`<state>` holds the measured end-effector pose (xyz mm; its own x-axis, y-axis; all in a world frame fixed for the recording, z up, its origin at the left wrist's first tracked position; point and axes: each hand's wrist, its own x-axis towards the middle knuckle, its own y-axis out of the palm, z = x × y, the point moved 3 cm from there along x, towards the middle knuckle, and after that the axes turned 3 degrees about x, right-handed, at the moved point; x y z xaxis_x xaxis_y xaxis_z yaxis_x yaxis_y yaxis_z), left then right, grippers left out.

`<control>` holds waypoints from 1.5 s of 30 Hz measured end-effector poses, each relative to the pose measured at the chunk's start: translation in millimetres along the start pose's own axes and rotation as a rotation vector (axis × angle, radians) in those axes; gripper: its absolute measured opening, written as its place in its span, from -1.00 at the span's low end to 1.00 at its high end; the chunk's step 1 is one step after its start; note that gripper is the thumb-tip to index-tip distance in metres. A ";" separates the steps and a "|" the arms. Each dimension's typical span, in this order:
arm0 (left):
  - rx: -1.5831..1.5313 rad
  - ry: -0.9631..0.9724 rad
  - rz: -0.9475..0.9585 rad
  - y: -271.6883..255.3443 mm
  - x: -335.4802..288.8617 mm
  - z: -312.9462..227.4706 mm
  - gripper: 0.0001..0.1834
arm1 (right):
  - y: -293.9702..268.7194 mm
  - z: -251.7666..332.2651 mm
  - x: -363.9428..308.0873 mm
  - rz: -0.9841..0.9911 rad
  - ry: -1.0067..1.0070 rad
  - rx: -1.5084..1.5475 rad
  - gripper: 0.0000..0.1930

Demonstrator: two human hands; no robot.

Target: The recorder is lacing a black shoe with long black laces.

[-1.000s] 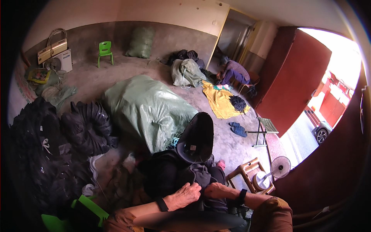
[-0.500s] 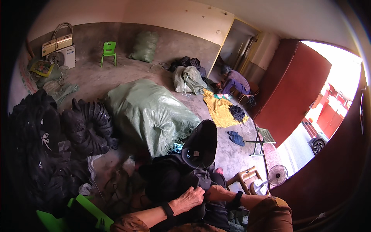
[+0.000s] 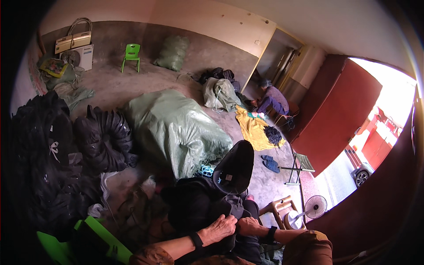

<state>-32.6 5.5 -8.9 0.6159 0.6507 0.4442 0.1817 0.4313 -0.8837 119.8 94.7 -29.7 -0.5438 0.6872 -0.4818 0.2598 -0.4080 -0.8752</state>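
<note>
Over my lap lies black fabric (image 3: 232,205), and both my hands work close together on it. My left hand (image 3: 222,229), with a black band at the wrist, is closed with thumb and fingers pinching the fabric. Just to its right, my right hand (image 3: 249,226) is curled closed on the same fabric; its fingertips are mostly hidden. Beyond the hands stands a black, hat-like piece with a wide curved brim (image 3: 234,168) and a small white label inside. Whether it joins the fabric in my hands I cannot tell.
Heaps of black stacked pieces (image 3: 48,163) lie left, beside a large pale green sack (image 3: 172,123). A green plastic seat (image 3: 101,240) is near left. At right are a fan (image 3: 316,206), a folding stool (image 3: 302,164) and blue slippers (image 3: 270,164). Another person (image 3: 273,99) sits by the red door (image 3: 335,101).
The room has shifted slightly in the picture as my head moved. My hands stay closed on the black fabric, in nearly the same place and still close together.
</note>
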 end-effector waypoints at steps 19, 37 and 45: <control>-0.030 -0.017 -0.044 8.2 -1.3 0.1 -0.85 | 4.3 -7.2 1.8 -0.012 0.024 0.002 -0.72; -0.025 -0.078 -0.094 13.8 0.1 -3.5 -0.89 | -0.4 -7.8 1.4 0.043 -0.018 -0.011 -0.72; -0.080 -0.090 -0.063 20.1 2.9 -4.3 -0.92 | 3.8 -34.6 16.7 0.132 -0.357 0.101 -0.75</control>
<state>-23.9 13.4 -26.0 0.5306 0.6787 0.5078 0.2812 0.4243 -0.8608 139.4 125.4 -42.6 -0.7589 0.3794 -0.5292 0.2764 -0.5482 -0.7894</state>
